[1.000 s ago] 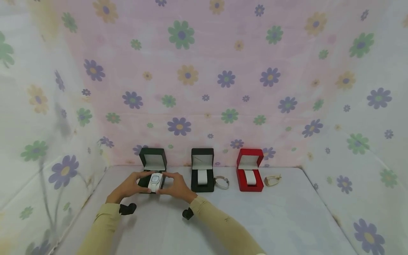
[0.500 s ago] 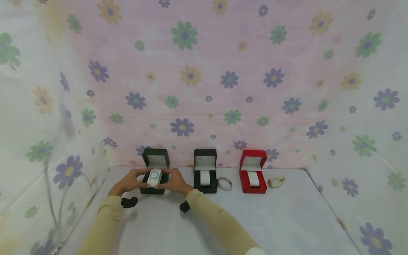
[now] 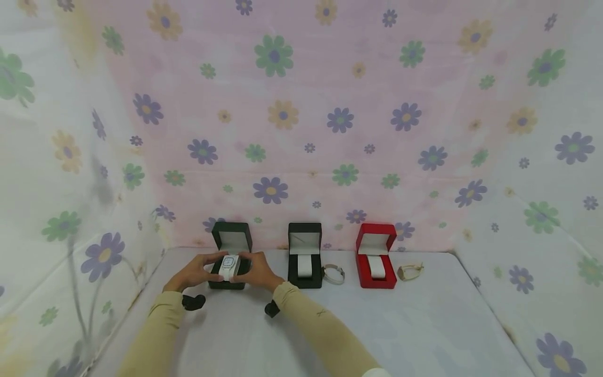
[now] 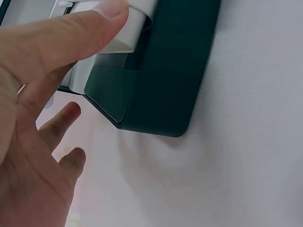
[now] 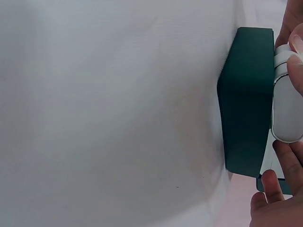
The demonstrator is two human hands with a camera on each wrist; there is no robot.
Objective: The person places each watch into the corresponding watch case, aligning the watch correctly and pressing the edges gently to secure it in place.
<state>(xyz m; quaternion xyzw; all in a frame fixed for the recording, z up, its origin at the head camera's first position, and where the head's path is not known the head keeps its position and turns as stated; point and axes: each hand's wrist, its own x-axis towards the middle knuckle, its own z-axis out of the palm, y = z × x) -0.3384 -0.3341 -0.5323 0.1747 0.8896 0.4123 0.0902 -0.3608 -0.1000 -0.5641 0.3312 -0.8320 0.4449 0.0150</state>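
Observation:
A white wristwatch [image 3: 228, 262] with a squarish face is wrapped round a white cushion [image 5: 288, 113]. Thumb and fingers of my left hand [image 3: 197, 272] pinch it from the left, and those of my right hand [image 3: 258, 272] from the right. The pair is right at the opening of a dark green watch box [image 3: 232, 228], whose lid stands up at the back. In the left wrist view my thumb [image 4: 111, 12] presses on the white band and cushion, inside the box's green front wall [image 4: 170, 80]. The right wrist view shows the cushion's rounded end beside the box wall.
To the right stands a black watch box [image 3: 305, 229] with a white cushion [image 3: 304, 265], a silvery watch [image 3: 334, 274] beside it. Farther right are a red watch box [image 3: 377, 229], also cushioned, and a gold-toned watch [image 3: 411, 270]. A flowered cloth [image 3: 311, 173] rises behind the table [image 3: 414, 324].
Both hands have shifted the watch and cushion slightly back, from over the green box's front edge to within its opening. The head view has moved a little; the other boxes and watches stay put.

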